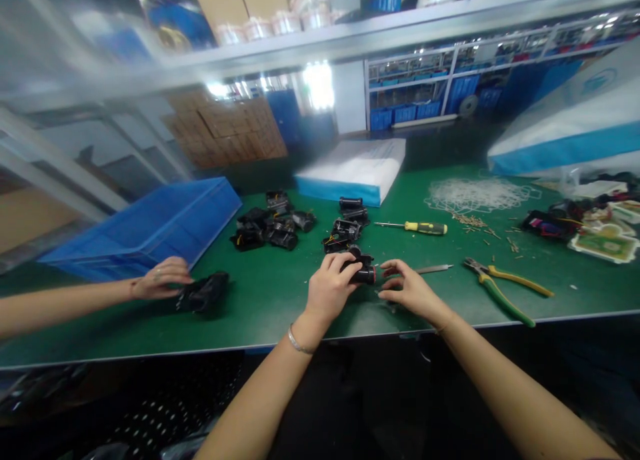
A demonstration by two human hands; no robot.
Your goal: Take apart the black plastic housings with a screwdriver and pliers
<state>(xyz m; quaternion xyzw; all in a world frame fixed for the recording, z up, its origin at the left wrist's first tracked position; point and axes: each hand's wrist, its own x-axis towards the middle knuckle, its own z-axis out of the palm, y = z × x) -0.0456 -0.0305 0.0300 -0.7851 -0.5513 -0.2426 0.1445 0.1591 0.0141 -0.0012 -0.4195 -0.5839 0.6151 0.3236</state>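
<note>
My left hand (327, 287) is closed around a black cylindrical plastic part (367, 274) with a red ring at its right end, held low over the green bench. To the right of it, my right hand (411, 293) has its thumb and fingers apart, close to the red-ringed end, with nothing visible between them. A thin grey pointed tool (434, 269) lies just beyond my right hand, partly hidden by it. Beyond my left hand, several similar black housings (347, 229) with wires lie in a row.
On the left, another person's hand (165, 280) touches a black part (204, 292). Around the bench (280, 313) are a blue bin (150, 227), a pile of black housings (273, 223), a screwdriver (425, 228), green-yellow cutters (500, 287), scattered screws (470, 221), clear strands (475, 195) and circuit boards (605, 243).
</note>
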